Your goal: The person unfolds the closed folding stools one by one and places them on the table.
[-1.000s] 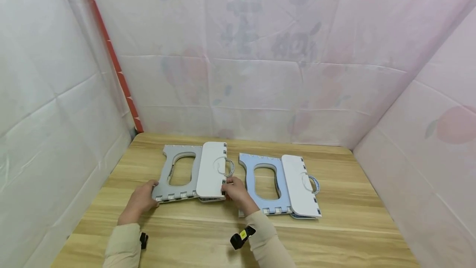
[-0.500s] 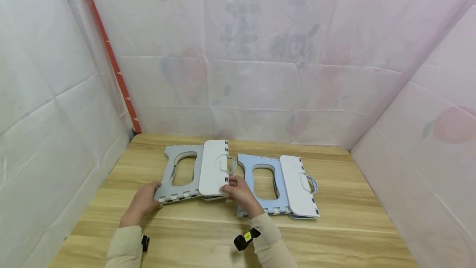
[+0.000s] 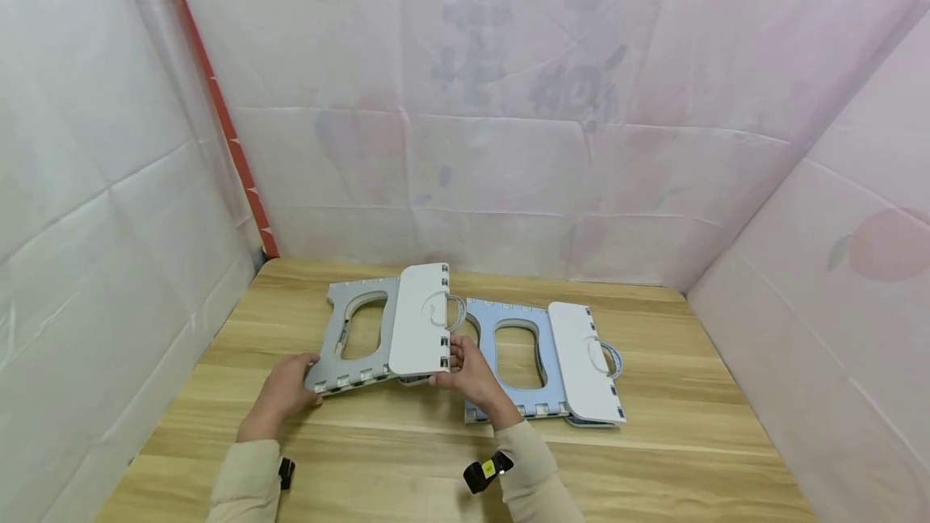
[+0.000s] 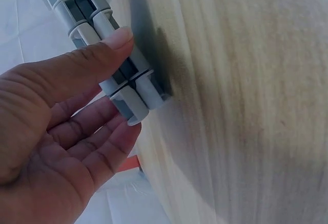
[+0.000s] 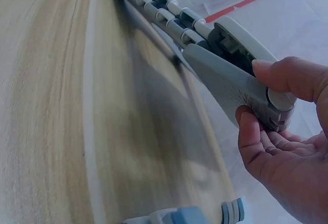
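A flat-folded grey stool (image 3: 420, 321) with a white top panel and a small loop handle is tilted, its right end raised off the table. My left hand (image 3: 283, 394) pinches its near left corner; in the left wrist view the thumb lies over the hinged edge (image 4: 89, 21), with fingers beneath. With my right hand (image 3: 472, 374) I hold the near right corner, and in the right wrist view the thumb and fingers clasp the end of the folded stool (image 5: 225, 75). Beside it a matching blue folded stool (image 3: 584, 361) lies flat, partly hidden behind my right hand.
Both stools are on a wood-grain table (image 3: 378, 458). White printed sheeting (image 3: 501, 160) walls in the back and both sides, with a red strip (image 3: 232, 144) down the back left corner. The grey stool's handle overlaps the blue stool's left edge in the head view.
The right end of the grey stool has risen and shifted slightly right, carried by my right hand. My left hand has moved a little to the right. The blue stool has stayed put.
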Demonstrator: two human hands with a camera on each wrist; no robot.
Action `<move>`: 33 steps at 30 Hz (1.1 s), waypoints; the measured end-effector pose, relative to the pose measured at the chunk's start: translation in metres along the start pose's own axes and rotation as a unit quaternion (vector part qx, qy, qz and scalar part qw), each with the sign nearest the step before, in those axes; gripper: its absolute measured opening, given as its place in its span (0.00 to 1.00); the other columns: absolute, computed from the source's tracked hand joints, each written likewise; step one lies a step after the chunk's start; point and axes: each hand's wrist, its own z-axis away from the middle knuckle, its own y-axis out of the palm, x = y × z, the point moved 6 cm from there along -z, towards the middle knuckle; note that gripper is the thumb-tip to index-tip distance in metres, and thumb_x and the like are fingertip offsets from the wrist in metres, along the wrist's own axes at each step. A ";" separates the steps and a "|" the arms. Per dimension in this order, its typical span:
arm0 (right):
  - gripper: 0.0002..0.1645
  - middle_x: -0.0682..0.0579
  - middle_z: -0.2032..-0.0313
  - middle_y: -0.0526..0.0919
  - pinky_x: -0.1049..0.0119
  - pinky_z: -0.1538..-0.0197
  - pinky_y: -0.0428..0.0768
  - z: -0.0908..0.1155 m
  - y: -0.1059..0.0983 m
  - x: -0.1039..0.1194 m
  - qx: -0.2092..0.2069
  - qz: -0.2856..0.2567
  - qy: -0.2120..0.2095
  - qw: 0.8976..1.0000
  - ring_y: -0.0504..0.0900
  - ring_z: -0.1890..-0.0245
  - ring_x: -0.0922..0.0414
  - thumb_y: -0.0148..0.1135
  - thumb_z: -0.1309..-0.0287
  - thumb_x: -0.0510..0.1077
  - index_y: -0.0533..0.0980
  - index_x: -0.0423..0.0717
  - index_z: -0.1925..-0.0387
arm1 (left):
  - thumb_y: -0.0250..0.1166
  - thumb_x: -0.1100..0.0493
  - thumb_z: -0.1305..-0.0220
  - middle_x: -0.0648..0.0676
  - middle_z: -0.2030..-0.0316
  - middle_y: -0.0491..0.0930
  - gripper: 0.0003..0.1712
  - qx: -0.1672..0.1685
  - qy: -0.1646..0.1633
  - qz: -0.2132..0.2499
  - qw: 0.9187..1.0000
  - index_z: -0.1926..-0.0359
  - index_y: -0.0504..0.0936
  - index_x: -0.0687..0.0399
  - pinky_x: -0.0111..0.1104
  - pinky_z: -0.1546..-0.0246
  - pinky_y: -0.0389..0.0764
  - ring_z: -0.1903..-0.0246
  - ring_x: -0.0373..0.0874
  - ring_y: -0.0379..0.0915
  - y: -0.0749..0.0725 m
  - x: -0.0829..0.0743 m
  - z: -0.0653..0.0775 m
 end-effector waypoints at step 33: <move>0.42 0.35 0.56 0.73 0.65 0.65 0.76 0.011 0.009 0.038 -0.049 0.026 -0.078 0.995 0.73 0.64 0.50 0.63 0.56 0.24 0.56 0.24 0.38 | 0.69 0.76 0.73 0.63 0.64 0.81 0.37 0.036 0.005 0.059 0.998 0.51 0.75 0.72 0.48 0.58 0.74 0.61 0.56 0.75 -0.002 -0.003 -0.003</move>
